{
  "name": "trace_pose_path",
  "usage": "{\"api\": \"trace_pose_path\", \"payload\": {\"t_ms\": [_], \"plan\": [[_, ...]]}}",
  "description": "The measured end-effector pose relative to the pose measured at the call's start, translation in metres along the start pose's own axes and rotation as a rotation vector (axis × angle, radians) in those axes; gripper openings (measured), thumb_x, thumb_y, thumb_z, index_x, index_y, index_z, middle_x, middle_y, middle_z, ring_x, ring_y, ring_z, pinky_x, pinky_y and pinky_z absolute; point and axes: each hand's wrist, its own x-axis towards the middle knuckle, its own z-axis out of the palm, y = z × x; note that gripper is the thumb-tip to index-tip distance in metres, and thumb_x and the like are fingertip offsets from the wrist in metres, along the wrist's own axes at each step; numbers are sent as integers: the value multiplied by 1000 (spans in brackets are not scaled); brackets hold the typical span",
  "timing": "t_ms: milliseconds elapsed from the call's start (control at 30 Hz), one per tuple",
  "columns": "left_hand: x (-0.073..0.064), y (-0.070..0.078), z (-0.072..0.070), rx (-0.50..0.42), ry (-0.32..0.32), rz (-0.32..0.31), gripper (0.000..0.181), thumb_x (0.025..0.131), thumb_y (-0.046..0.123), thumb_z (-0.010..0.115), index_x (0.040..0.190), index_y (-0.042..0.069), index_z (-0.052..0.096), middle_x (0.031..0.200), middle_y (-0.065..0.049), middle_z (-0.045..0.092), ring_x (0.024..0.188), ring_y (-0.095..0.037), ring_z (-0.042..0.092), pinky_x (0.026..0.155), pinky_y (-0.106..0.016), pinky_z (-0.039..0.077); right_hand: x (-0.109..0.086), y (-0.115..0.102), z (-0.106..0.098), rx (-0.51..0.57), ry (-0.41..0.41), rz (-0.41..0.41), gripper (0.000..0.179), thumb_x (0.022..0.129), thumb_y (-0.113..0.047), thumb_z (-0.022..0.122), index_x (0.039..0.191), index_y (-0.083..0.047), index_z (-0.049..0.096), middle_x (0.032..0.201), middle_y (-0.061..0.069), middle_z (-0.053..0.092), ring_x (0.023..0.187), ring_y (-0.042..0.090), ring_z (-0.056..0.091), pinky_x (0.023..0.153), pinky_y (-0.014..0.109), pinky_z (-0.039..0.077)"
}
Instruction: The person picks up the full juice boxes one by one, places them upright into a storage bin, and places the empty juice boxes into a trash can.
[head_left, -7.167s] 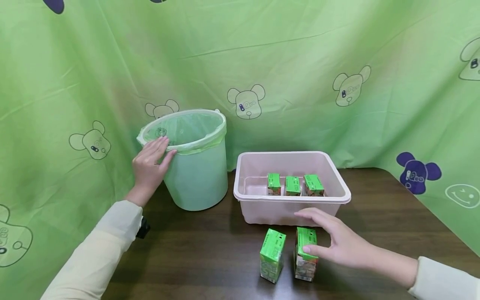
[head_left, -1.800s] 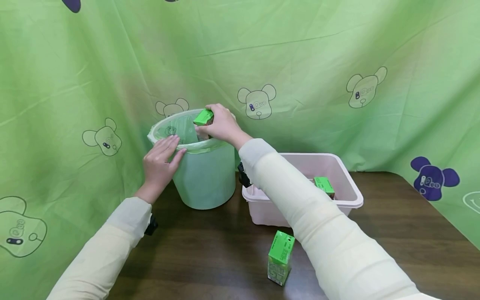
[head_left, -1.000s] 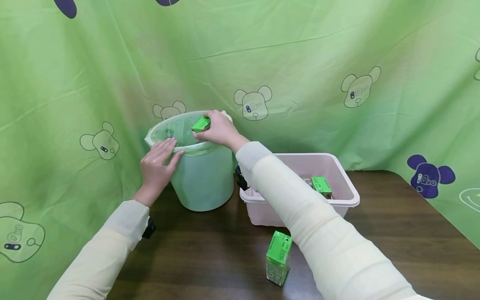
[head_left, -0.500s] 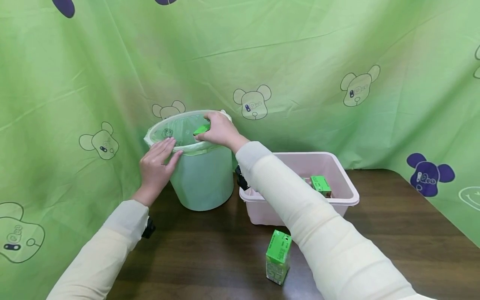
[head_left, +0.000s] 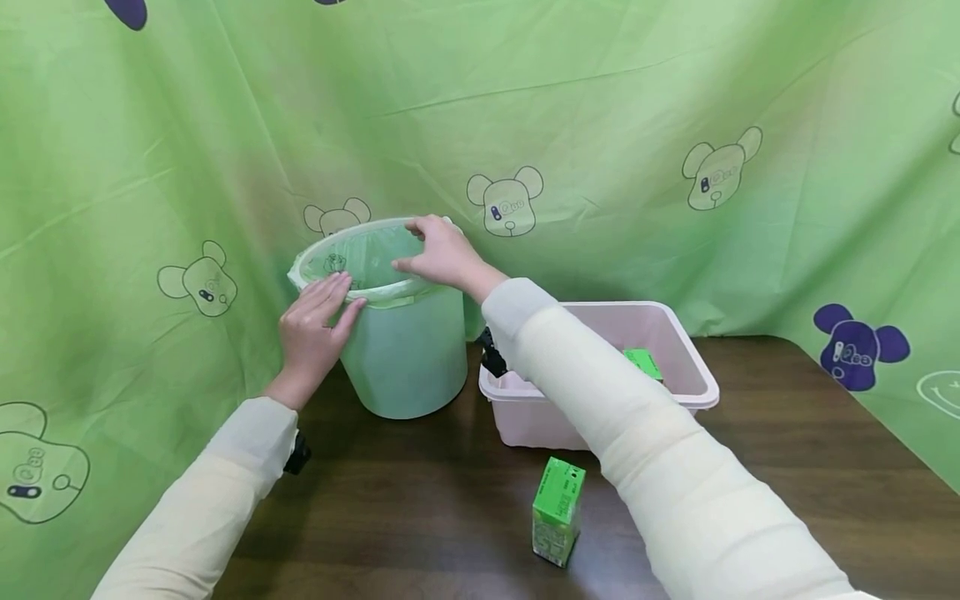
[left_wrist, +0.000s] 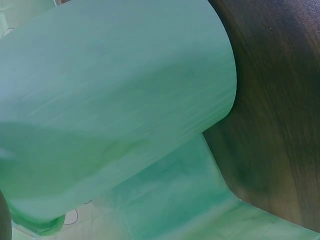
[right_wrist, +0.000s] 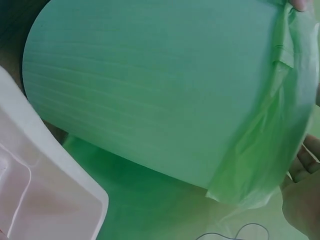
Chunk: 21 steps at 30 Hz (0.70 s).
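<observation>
My left hand (head_left: pixel 311 329) rests at the near left rim of a pale green waste bin (head_left: pixel 405 358), fingers straight and thumb spread. A thin green bag (head_left: pixel 386 293) lines the bin and folds over its rim. Above the bin's right side is my right hand (head_left: pixel 447 257), thumb and fingers parted with nothing between them. The right wrist view shows the bin wall (right_wrist: pixel 150 90) and that hand (right_wrist: pixel 302 195) beyond the bag's edge. A small green-topped drink carton (head_left: pixel 557 512) stands upright on the table. The bin's bottom is hidden.
A pale pink plastic tub (head_left: pixel 540 425) stands right of the bin, partly covered by my right sleeve (head_left: pixel 600 383). A green carton top (head_left: pixel 642 362) shows inside it. A green printed curtain (head_left: pixel 600 108) hangs behind the dark wooden table (head_left: pixel 375 517).
My right hand has let go of a drink carton, which has dropped out of sight into the bin. Earlier, two cartons stood before the tub; one stands there now. My left hand stays at the rim.
</observation>
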Motion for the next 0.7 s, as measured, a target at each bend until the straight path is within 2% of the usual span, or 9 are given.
{"api": "trace_pose_path", "payload": {"t_ms": [100,300,500,700], "plan": [[1,0,0,0,0,-2,36,87,25,73,114,1,70,116,-14,66,106,-32,65,102,-40,44,-5,-1,-6,23,0,-26,68,86,-35,74,141,-4,47,136,12,52,123,23,48,104,35,39],[0,-1,0,-9,6,-3,35,83,20,76,113,1,71,115,-14,67,106,-32,65,99,-44,46,-25,-3,-19,43,5,-60,66,87,-33,73,141,-5,47,137,9,52,126,21,47,106,33,37],[-1,0,-1,-13,17,-7,35,82,17,77,112,1,71,114,-15,67,105,-32,66,96,-48,48,-55,1,-28,86,20,-95,63,87,-29,74,139,-4,49,135,9,53,125,22,47,106,33,37],[0,0,-2,-10,14,-10,35,82,17,77,112,1,71,114,-14,67,105,-32,65,98,-45,47,-89,11,-35,96,6,-143,63,87,-28,74,139,-3,48,136,9,51,124,23,47,105,35,37]]}}
